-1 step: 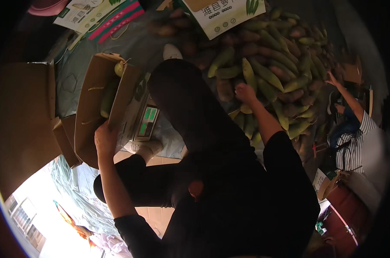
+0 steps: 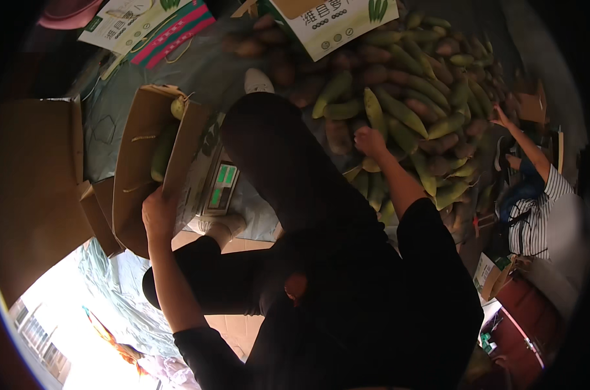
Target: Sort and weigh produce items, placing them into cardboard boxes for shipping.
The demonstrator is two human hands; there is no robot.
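My left hand [image 2: 158,211] is closed on the near right wall of an open cardboard box [image 2: 129,211]. A long green radish [image 2: 164,153] and a paler round-ended one [image 2: 178,108] lie inside the box. Under the box's right side shows a scale [image 2: 220,188] with lit green displays. My right hand [image 2: 371,141] is at the left side of a big heap of green radishes [image 2: 402,114], its fingers curled. A pale green radish [image 2: 374,109] lies just beyond it. What these fingers hold, if anything, is hidden.
Brownish radishes [image 2: 338,135] are mixed into the heap. A printed white carton [image 2: 337,26] stands at the far side. On the right a co-worker's hand [image 2: 500,117] reaches to the heap. A large cardboard box [image 2: 35,188] is at far left; my knee [image 2: 262,130] rises between box and heap.
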